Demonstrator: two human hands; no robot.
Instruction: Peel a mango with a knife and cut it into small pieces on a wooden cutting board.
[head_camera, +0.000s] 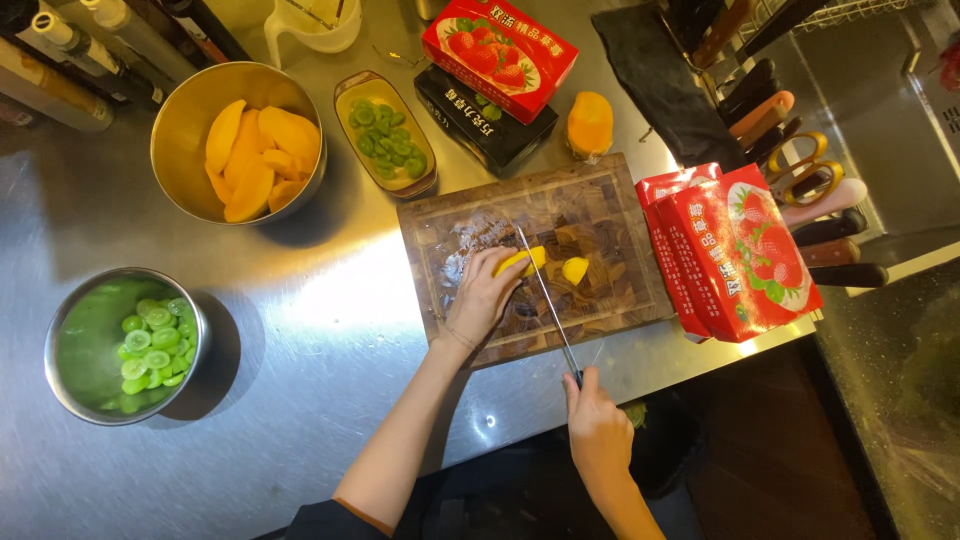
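Note:
My left hand (483, 293) presses a yellow mango piece (527, 259) onto the wooden cutting board (615, 205). My right hand (596, 425) grips the handle of a long knife (545, 296), whose blade lies across the board between that piece and a smaller cut mango chunk (575, 269) to its right. The blade tip reaches past my left fingers.
A metal bowl of mango slices (250, 150) and a small dish of green grape halves (388, 135) stand behind the board. Another bowl of grape halves (130, 345) sits at left. Red strawberry boxes (740, 250) (498, 52), a black box (478, 120), half a mango (589, 124) and knife handles (800, 190) crowd the right.

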